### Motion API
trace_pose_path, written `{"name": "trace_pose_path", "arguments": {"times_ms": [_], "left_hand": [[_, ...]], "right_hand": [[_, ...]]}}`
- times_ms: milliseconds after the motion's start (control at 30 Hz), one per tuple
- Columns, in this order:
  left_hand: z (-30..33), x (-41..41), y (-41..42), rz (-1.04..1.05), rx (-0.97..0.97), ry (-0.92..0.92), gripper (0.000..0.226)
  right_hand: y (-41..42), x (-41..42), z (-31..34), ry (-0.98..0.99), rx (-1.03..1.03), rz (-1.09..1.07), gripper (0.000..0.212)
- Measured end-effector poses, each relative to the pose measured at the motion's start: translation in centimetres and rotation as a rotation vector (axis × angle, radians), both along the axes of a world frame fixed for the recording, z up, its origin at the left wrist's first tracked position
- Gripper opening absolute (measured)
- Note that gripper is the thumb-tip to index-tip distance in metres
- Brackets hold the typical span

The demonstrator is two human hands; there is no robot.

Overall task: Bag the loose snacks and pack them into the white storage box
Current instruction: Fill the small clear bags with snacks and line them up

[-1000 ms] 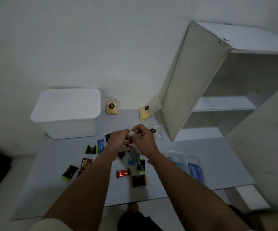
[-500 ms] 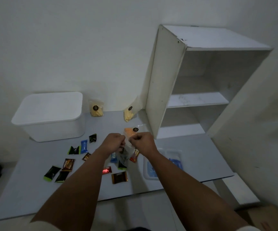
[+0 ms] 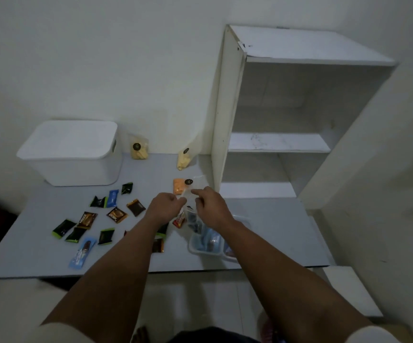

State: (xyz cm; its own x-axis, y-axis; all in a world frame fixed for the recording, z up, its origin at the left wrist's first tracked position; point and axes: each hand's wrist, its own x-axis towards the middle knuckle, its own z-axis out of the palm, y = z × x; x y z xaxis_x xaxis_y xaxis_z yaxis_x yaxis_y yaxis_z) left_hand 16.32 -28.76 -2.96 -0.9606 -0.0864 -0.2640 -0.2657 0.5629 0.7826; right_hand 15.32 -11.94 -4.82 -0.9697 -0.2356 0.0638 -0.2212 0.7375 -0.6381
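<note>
- Pinching the top of a clear bag (image 3: pixel 192 214), the left hand (image 3: pixel 164 205) and right hand (image 3: pixel 210 206) hold it above the bench (image 3: pixel 269 231)
- Loose snacks (image 3: pixel 106 219) lie scattered left of it
- White storage box (image 3: pixel 73 153) sits lidded at back left

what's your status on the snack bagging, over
Both hands, left and right, pinching the clear bag top, snacks inside. White storage box lidded. Loose snack packets on the table. Nothing blocking.

Lidded white box (image 3: pixel 70 154), scattered snack packets (image 3: pixel 86 220)
</note>
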Motion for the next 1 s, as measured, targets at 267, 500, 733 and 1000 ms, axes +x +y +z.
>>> {"name": "trace_pose_path", "arguments": {"times_ms": [267, 500, 733, 1000], "left_hand": [[0.5, 1.2, 2.7, 0.006, -0.146, 0.186, 0.031], [0.3, 2.3, 3.1, 0.093, -0.033, 0.166, 0.022], [0.8, 2.5, 2.0, 0.148, 0.210, 0.251, 0.031], [1.8, 1.5, 0.3, 0.220, 0.141, 0.400, 0.028]], "right_hand": [[2.5, 0.1, 1.0, 0.098, 0.036, -0.185, 0.034], [2.3, -0.7, 1.6, -0.057, -0.188, -0.075, 0.030], [2.2, -2.1, 4.8, -0.363, -0.432, 0.032, 0.033], [1.4, -3.4, 7.2, -0.570, -0.663, -0.014, 0.018]]}}
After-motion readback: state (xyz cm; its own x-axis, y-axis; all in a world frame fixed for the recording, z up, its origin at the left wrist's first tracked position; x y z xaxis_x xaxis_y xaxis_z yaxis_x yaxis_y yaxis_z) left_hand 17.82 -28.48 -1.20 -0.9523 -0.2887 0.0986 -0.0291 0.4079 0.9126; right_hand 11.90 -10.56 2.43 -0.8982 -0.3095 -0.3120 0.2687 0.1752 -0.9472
